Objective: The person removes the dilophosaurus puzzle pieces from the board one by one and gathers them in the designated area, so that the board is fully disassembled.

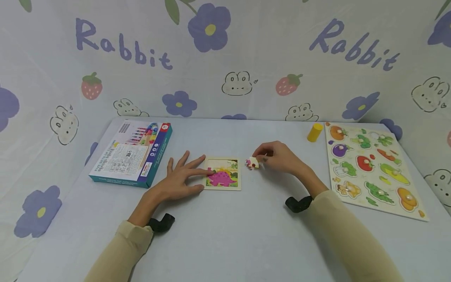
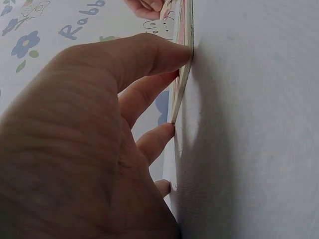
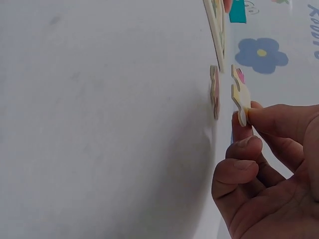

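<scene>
Found a pale, plain-coloured bench [image 1: 225, 235]. Logged at left a flat box [image 1: 130, 154] with a teal edge, printed side up. Noted at centre a shallow puzzle tray [image 1: 240, 174] with a pink dinosaur picture, lying flat. Saw a loose puzzle piece [image 3: 215, 92] just right of the tray, apart from it. Recorded a yellow cylinder [image 1: 314, 132] toward the back, near a large vegetable board [image 1: 366, 176] at right.

The left grip [image 1: 179, 180] partly hides the puzzle board [image 1: 240, 174]; small print on the box [image 1: 129, 154] blurs.
</scene>
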`<state>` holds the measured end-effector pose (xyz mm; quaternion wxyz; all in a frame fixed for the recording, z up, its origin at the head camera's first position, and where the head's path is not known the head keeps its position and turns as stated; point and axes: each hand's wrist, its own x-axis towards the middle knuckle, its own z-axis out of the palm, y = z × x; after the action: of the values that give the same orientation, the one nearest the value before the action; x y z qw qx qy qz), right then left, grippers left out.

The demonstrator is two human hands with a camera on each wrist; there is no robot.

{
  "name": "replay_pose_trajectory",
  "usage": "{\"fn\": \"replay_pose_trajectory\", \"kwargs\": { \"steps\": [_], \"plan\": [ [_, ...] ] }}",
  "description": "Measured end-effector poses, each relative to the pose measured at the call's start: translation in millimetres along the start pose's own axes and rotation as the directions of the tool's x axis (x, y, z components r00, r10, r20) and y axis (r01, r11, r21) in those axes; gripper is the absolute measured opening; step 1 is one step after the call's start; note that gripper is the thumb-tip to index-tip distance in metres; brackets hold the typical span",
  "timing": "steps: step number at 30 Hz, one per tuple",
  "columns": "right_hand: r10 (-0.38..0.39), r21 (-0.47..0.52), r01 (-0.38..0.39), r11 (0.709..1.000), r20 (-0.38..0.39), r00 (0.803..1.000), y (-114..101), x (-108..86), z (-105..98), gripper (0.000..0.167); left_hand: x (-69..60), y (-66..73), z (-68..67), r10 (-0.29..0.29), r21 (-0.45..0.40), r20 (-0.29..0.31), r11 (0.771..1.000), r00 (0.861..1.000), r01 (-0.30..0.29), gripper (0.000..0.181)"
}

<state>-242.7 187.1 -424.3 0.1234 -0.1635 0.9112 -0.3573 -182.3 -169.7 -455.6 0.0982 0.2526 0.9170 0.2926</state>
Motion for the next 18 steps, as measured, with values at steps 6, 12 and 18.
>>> {"fn": "replay_pose_trajectory", "kwargs": {
  "steps": [6,12,18],
  "plan": [
    [0.011,-0.019,-0.011,1.000,-0.010,1.000,13,-7.6,-6,0.020,1.3,-1.5,0.8,-0.003,0.004,0.001,1.000,1.000,0.002,0.050],
    [0.024,-0.027,-0.024,0.999,-0.011,1.000,21,-12.4,-10,0.020,2.4,-2.8,2.0,-0.002,0.013,0.002,1.000,1.000,0.002,0.049],
    [0.033,-0.024,-0.033,0.999,-0.012,0.999,25,-16.0,-13,0.019,2.8,-2.1,1.9,-0.006,0.012,0.002,1.000,1.000,0.006,0.049]
  ]
}}
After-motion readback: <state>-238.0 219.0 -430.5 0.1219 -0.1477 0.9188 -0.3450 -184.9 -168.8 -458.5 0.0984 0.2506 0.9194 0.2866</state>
